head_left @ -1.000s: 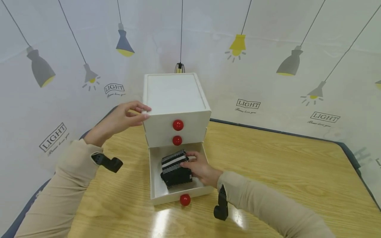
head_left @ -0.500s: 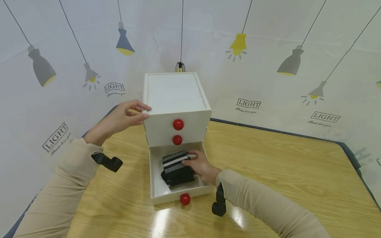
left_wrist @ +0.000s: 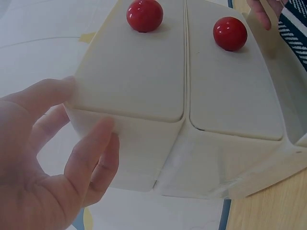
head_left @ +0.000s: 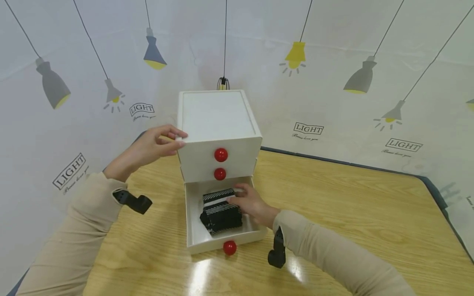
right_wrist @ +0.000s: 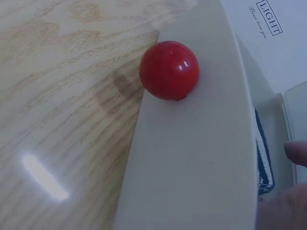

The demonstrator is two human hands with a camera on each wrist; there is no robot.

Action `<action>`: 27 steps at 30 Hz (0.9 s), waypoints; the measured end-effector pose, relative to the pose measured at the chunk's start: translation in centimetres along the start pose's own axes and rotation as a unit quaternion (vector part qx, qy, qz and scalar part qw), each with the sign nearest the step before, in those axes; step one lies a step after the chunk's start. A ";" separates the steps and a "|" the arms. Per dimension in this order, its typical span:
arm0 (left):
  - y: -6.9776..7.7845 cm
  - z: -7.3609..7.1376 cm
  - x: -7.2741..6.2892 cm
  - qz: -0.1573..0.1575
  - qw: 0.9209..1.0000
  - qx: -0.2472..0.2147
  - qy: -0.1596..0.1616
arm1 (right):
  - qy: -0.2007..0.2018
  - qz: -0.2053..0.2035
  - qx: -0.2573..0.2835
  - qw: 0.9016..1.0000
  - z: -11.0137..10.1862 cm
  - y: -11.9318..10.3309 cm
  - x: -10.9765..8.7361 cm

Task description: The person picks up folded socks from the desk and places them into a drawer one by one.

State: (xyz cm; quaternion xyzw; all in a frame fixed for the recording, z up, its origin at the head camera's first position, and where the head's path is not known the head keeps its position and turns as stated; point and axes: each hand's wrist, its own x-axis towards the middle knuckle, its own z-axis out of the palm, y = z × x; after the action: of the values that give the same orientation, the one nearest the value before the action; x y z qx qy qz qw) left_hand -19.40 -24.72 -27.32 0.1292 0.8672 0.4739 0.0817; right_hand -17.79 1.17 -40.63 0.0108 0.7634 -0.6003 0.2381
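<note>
A white drawer cabinet [head_left: 218, 117] stands on the table, its bottom drawer [head_left: 198, 246] pulled out. Inside that drawer lies folded black cloth [head_left: 222, 218] with white diagonal stripes and a white band; its exact kind I cannot tell. My right hand [head_left: 254, 206] is over the drawer's right side, fingers spread beside the cloth's right end. The left wrist view has its fingertips apart from the striped cloth [left_wrist: 295, 33]. My left hand [head_left: 152, 144] rests its fingertips and thumb about the cabinet's front left top corner, fingers loosely bent, as the left wrist view also has it.
Red round knobs mark the drawer fronts, the lowest knob [head_left: 229, 248] on the pulled-out drawer. The two upper drawers [left_wrist: 129, 72] are closed. Wooden table [head_left: 333, 193] surrounds the cabinet, and a curtain [head_left: 266, 74] printed with lamps hangs behind.
The cloth has settled slightly lower and to the right in the drawer. My right hand's fingers have come off it toward the right. The left hand has stayed at the cabinet corner.
</note>
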 end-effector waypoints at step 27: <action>0.2 0.1 0.0 -0.008 1.000 -0.001 -0.002 | -0.087 -0.189 -0.004 0.978 -2.3 1.9 -8.1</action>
State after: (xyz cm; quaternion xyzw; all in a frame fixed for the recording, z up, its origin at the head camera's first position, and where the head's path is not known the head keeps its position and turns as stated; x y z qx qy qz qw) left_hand -19.31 -24.57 -27.23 0.1230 0.8674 0.4742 0.0876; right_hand -10.87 6.02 -38.93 -0.1869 0.7305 -0.6301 0.1855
